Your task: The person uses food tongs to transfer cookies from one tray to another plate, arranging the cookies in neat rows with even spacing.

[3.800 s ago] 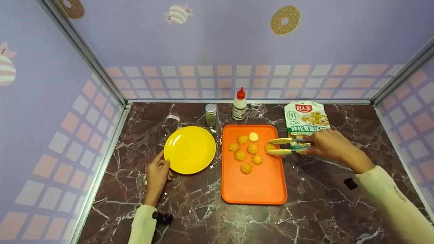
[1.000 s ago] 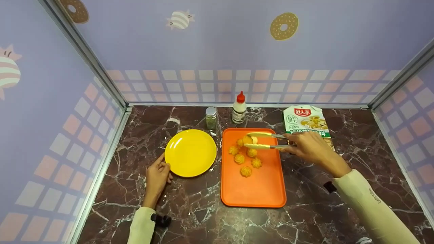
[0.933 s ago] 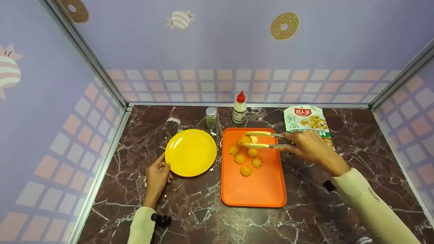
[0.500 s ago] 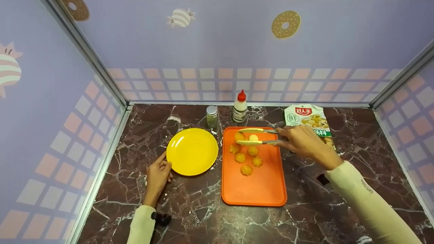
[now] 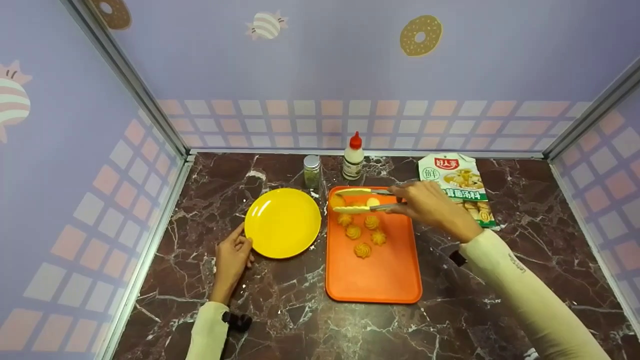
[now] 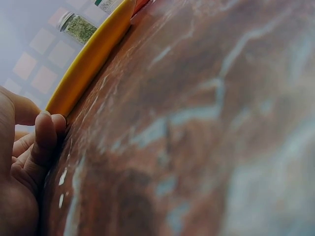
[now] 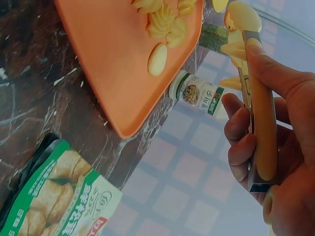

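Note:
My right hand [image 5: 406,199] grips yellow tongs [image 5: 361,200], and their tips pinch one orange swirl cookie [image 5: 337,200] above the far left corner of the orange tray [image 5: 385,280]. Several more swirl cookies [image 5: 363,249] and a pale round piece [image 5: 373,202] lie on the tray. In the right wrist view my fingers wrap the tongs [image 7: 259,108] above the tray [image 7: 113,64]. A yellow plate [image 5: 282,222] sits left of the tray with nothing on it. My left hand [image 5: 239,244] rests on the counter, its fingers [image 6: 45,140] touching the plate's rim [image 6: 91,59].
A small herb jar [image 5: 311,170] and a red-capped white bottle [image 5: 353,156] stand behind the plate and tray. A green and white food packet [image 5: 457,182] lies at the back right. Patterned walls enclose the dark marble counter [image 5: 280,305] on three sides.
My right hand carried the tongs with a cookie leftward, from the tray's right side to its far left corner, near the plate. The left hand stayed at the plate's rim.

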A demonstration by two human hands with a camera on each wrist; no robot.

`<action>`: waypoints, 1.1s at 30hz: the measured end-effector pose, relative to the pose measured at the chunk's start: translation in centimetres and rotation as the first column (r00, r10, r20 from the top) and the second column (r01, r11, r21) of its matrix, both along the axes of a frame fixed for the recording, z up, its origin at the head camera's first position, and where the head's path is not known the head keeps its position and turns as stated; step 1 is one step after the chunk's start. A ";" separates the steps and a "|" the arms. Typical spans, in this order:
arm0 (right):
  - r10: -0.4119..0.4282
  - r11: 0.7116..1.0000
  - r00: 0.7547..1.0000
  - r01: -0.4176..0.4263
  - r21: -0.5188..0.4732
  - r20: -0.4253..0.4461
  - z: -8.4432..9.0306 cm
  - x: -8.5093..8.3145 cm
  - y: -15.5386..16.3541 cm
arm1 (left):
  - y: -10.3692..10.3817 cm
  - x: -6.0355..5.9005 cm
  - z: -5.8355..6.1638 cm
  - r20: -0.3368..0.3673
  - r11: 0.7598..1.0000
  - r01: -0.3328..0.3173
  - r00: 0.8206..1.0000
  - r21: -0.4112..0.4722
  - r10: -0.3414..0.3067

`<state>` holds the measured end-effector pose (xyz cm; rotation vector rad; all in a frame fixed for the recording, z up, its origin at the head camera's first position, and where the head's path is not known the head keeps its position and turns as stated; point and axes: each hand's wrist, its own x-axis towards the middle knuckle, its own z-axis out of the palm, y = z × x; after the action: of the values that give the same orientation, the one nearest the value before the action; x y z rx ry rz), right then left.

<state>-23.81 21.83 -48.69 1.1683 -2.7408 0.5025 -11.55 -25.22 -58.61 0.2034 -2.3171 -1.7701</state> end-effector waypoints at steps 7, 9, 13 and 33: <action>0.012 1.000 0.999 -0.012 -0.012 0.040 -0.2 -0.5 -1.7 | -0.9 -0.9 -2.4 0.014 1.000 -0.012 1.000 0.002 0.012; 0.020 1.000 0.999 -0.019 -0.012 0.030 -0.3 -0.7 -2.2 | -1.1 -1.0 -2.9 0.011 1.000 -0.014 1.000 -0.010 0.014; 0.028 0.999 0.999 -0.028 -0.018 0.016 -0.5 -1.0 -3.3 | -1.3 -1.1 -3.2 -0.002 1.000 -0.008 1.000 -0.005 0.008; 0.054 0.998 0.997 -0.052 -0.044 0.047 -2.0 -2.0 -7.8 | -0.9 -0.8 -2.3 0.017 1.000 -0.007 1.000 -0.016 0.007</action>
<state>-25.80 14.08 -50.72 1.2380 -2.7308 0.6001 -12.37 -26.10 -60.89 0.2245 -2.3378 -1.7530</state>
